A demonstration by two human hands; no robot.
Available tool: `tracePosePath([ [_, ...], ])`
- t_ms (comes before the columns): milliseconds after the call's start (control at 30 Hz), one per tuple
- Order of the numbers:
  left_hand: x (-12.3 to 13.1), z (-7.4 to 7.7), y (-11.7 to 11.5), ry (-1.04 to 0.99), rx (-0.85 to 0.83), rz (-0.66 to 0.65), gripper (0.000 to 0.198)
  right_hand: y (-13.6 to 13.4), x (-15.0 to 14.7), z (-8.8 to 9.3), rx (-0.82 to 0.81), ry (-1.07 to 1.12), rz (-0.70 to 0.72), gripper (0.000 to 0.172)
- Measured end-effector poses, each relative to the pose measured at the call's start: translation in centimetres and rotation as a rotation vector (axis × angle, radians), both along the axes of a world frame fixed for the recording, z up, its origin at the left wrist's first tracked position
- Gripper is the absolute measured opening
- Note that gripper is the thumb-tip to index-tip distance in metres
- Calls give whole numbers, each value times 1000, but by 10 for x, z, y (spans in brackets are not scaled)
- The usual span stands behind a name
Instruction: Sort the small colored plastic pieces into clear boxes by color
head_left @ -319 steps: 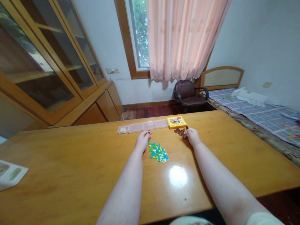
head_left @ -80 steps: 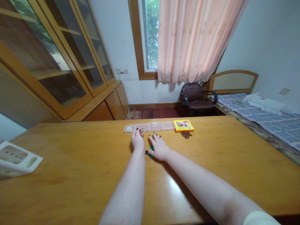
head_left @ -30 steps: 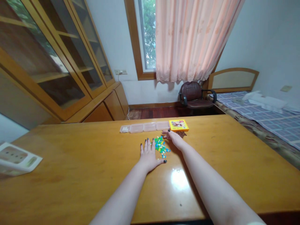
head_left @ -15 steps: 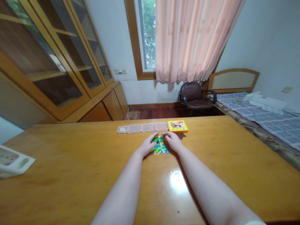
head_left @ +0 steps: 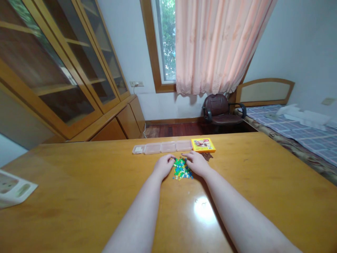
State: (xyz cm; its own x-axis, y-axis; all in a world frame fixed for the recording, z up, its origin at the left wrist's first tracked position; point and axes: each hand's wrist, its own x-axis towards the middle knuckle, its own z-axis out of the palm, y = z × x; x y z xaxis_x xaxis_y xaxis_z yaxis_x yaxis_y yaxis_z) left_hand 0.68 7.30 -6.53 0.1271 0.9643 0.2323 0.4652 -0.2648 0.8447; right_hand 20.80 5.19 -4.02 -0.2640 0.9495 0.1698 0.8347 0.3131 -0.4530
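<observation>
A loose pile of tiny green, blue, yellow and white building blocks (head_left: pixel 182 170) lies on the wooden table. At its left edge is my left hand (head_left: pixel 164 166), with thumb and fingertips curled together; anything pinched there is too small to make out. My right hand (head_left: pixel 198 163) rests at the pile's upper right, index finger stretched out and thumb apart from it. Just beyond that hand, small brown pieces (head_left: pixel 207 156) are partly covered by it. Behind them lies a yellow box (head_left: pixel 203 144) with a printed picture on top.
A row of clear plastic compartments (head_left: pixel 168 147) runs left from the yellow box. On the table's left edge stands a white plastic item (head_left: pixel 18 189) with cut-outs. Past the table are a brown office chair (head_left: pixel 219 109), a bed (head_left: pixel 302 126) and a glass-door cabinet (head_left: pixel 79 66).
Both hands have drawn slightly apart, uncovering more of the pile. My left hand's fingers have curled in toward the thumb. The whole view has shifted a little.
</observation>
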Motion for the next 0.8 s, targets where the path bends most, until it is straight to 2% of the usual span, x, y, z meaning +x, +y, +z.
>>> tracePosePath([
  [133,3,5,-6,138,-17,-54,20,-1,0,-1,6,-103,20,38],
  [267,6,9,-9,224,-67,-67,24,0,1,-3,37,-80,-71,32],
  [400,8,9,-11,268,-77,-52,27,2,1,-4,54,-7,-151,39],
  [533,9,11,-12,238,-108,-42,31,3,1,-6,78,78,-58,39],
  [633,10,15,-12,302,-125,-56,30,3,1,-6,70,88,0,40],
  [800,12,18,-11,406,-151,-39,33,4,0,-6,31,29,-40,41],
])
